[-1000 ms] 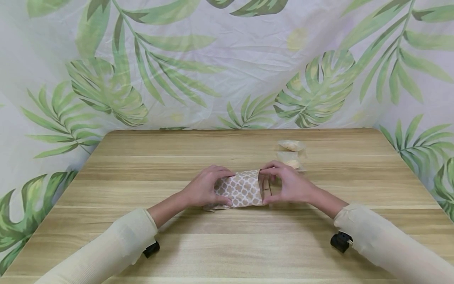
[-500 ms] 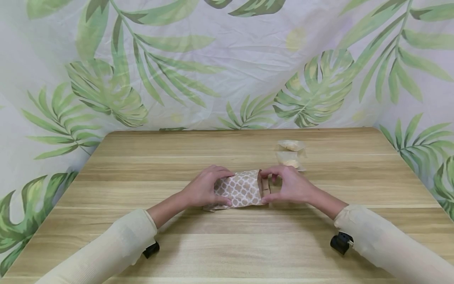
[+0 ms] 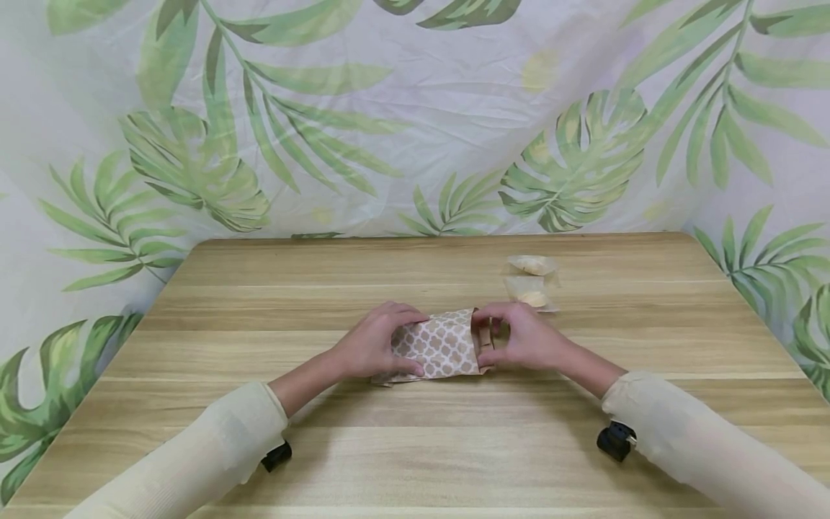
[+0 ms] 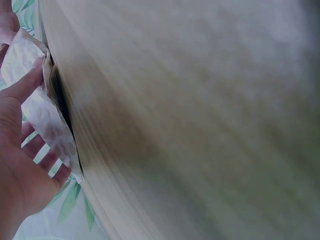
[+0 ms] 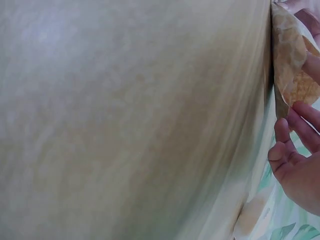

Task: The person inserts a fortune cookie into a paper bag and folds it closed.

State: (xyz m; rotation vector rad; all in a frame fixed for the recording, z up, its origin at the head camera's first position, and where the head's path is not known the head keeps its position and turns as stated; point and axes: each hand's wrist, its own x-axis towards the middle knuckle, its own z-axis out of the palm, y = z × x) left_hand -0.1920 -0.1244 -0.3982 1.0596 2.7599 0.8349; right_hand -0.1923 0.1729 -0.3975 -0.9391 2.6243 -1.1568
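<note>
Fingers (image 3: 407,316) and thumb of the left hand (image 3: 369,346), head view, clamp a quatrefoil-print paper bag (image 3: 444,344) across its far and near edges, near the end away from its mouth, presumably to steady it. The bag lies at the middle of the wood-grain table (image 3: 415,461); its long axis runs left to right and its gaping mouth points to the person's right. The right hand (image 3: 532,340) grips that mouth, fingers curled at the far rim and thumb at the near, probably to hold the sides apart. Two translucent packets (image 3: 532,266) lie beyond this hand, one behind the other.

Left wrist view: the thumb presses the bag's near edge, the fingers being on the opposite side.

Right wrist view: the thumb appears to enter the mouth, where a crinkled tan surface (image 5: 304,87) shows; whether lining or contents cannot be told.
</note>
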